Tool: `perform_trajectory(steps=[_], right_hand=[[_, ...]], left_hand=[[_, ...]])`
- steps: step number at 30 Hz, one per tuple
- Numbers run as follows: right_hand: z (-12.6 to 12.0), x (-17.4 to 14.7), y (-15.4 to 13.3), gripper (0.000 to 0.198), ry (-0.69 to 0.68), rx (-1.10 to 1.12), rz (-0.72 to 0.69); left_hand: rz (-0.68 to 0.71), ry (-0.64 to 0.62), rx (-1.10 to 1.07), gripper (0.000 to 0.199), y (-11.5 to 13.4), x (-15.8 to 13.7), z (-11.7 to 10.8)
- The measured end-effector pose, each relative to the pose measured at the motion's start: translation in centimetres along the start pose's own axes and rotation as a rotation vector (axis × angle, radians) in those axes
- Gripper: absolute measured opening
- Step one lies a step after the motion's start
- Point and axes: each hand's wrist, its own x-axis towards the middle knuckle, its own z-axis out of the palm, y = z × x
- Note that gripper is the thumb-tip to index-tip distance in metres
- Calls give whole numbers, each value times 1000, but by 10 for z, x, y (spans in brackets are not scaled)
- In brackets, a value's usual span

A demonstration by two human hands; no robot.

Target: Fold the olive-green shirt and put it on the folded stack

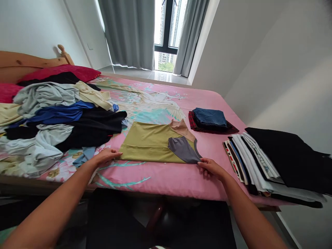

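A yellow-green T-shirt (147,138) with one grey sleeve and one pinkish-tan sleeve lies on the bed in front of me, its near side folded lengthwise over the body. My left hand (107,156) pinches the shirt's near hem corner at the left. At the other end, my right hand (209,167) has its fingers closed on the near corner by the collar, beside the folded grey sleeve. The shirt rests flat between both hands.
Crumpled clothes (59,117) are heaped on the left of the pink patterned bed sheet (155,176). Folded jeans (209,117) top a small pile at the right. Nearer, a tall stack of folded clothes (259,162) leans by the bed's right edge, with black fabric (293,152) on top.
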Motion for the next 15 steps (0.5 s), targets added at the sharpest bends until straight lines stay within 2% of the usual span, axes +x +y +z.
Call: perform_trajectory(steps=[5,8,11,15], right_hand=[[0,0,7,34,-98,248,89],[2,1,5,32,-87,210,118],[4,-2,1,28,-14,124,109],[1,-23,6,24,44,72,106]], left_hand=[[-15,64,-65,49,4,-14,6],[-25,85,-56,48,7,-19,11],[-29,119,-12,46,12,-23,16],[-15,132,43,44,10,-38,22]])
